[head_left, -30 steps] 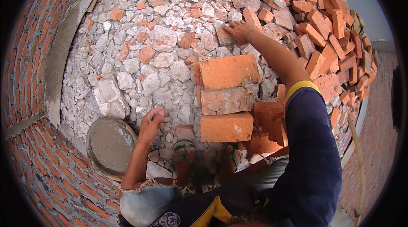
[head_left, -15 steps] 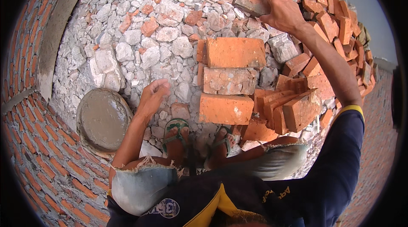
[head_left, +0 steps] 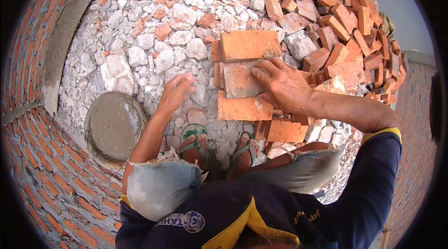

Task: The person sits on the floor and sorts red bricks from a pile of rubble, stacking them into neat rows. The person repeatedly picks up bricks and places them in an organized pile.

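Fingers of your right hand (head_left: 285, 85) clasp the grey-red brick (head_left: 239, 82), which extends left from beneath them, between two orange bricks (head_left: 250, 44). Your left hand (head_left: 175, 93) curls loosely over rubble (head_left: 163, 61), its fingertips too blurred to tell whether they touch. You're apparently seating the brick; releasing it calls for no sideways drag.

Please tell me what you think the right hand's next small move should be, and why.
Probably to settle the grey brick flat before loosening the right hand's grip: the hand is on its right end, and in this view it lies between two orange bricks, one above and one below. Whether it already rests fully is hard to tell.
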{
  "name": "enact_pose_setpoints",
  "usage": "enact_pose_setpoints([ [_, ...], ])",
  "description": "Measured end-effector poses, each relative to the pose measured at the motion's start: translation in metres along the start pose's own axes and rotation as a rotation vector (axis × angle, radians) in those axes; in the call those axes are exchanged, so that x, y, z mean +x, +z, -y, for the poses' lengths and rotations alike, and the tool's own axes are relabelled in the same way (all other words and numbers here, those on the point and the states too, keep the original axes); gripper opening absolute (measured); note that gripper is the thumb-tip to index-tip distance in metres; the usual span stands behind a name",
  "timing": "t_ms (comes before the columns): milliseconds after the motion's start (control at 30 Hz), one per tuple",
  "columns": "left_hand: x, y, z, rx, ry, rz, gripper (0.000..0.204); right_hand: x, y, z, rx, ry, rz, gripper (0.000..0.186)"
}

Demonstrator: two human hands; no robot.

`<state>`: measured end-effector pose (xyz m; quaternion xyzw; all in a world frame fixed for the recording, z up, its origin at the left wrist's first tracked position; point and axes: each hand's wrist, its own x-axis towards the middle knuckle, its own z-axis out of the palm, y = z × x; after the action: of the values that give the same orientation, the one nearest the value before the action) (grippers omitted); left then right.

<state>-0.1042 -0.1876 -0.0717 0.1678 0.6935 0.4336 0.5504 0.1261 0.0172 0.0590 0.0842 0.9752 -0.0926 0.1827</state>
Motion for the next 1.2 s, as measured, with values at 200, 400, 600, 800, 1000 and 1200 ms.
enact_pose_setpoints([
  [200, 0.001, 0.039, -0.020, 0.552, 0.629, 0.023, 0.113, 0.055, 0.001, -0.073, 0.036, 0.157, -0.436, 0.065],
  [400, 0.002, 0.070, -0.034, 0.790, 0.883, -0.091, 0.114, 0.065, 0.024, -0.098, 0.265, 0.303, -0.074, 0.062],
  [600, 0.019, 0.063, -0.034, 0.816, 0.918, -0.145, 0.099, 0.053, 0.029, -0.106, 0.423, 0.296, -0.056, 0.063],
  [800, 0.017, 0.054, -0.024, 0.731, 0.834, -0.019, 0.088, 0.039, 0.007, -0.112, 0.314, 0.178, 0.069, 0.056],
  [1000, 0.009, 0.002, -0.007, 0.609, 0.647, -0.179, 0.071, -0.128, -0.048, -0.187, 0.242, 0.225, -1.126, 0.034],
  [1200, 0.019, -0.014, -0.016, 0.680, 0.524, -0.205, 0.060, -0.285, 0.104, -0.251, 0.864, 1.300, -1.415, 0.040],
])
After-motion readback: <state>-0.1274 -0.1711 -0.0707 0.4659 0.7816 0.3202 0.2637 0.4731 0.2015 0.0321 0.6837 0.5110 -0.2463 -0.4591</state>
